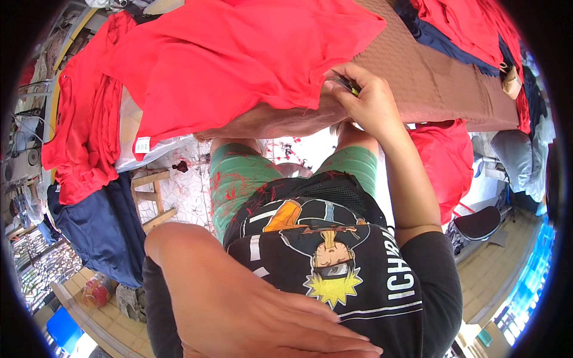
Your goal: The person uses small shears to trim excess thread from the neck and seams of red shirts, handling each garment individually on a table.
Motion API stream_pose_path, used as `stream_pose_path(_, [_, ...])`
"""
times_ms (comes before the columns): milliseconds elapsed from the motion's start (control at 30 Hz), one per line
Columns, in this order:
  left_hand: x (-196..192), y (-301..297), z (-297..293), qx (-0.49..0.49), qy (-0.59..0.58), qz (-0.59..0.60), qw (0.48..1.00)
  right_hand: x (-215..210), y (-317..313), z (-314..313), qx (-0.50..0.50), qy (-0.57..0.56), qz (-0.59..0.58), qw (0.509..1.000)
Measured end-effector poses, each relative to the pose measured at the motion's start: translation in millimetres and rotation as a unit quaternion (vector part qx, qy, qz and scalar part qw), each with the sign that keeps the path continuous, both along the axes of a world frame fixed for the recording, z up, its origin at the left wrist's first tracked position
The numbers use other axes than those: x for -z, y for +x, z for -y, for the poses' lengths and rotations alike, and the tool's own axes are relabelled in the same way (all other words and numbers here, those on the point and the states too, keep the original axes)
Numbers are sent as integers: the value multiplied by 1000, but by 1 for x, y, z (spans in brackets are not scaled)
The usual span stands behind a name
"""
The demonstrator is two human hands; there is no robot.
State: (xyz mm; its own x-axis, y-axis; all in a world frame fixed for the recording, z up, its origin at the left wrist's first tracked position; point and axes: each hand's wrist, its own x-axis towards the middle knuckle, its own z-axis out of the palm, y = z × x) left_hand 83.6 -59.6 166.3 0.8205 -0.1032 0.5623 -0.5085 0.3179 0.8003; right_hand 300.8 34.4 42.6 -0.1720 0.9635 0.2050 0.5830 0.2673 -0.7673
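Note:
A red garment (239,59) lies spread over a table with a brown quilted cover (430,77). My right hand (367,98) rests at the garment's lower right edge, fingers closed on a small dark and yellow tool (347,86) that is mostly hidden in the grip. My left hand (280,322) is very close to the camera at the bottom, flat with fingers stretched out, holding nothing, in front of my black printed shirt (334,256). My green shorts (245,179), stuck with red thread bits, show below the table edge.
Red garments (83,119) hang in a pile at the left over navy ones (101,227). A wooden stool (152,200) stands on the tiled floor. More red and navy garments (459,30) lie at the table's far right. A black seat (477,224) is at the right.

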Motion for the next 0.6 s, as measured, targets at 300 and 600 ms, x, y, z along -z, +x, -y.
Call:
stream_pose_path(300, [9, 15, 9, -5, 35, 34, 999, -16, 9, 11, -23, 9, 101, 995])
stream_pose_path(600, [58, 3, -40, -622, 306, -264, 671, -24, 16, 28, -54, -5, 96, 994])
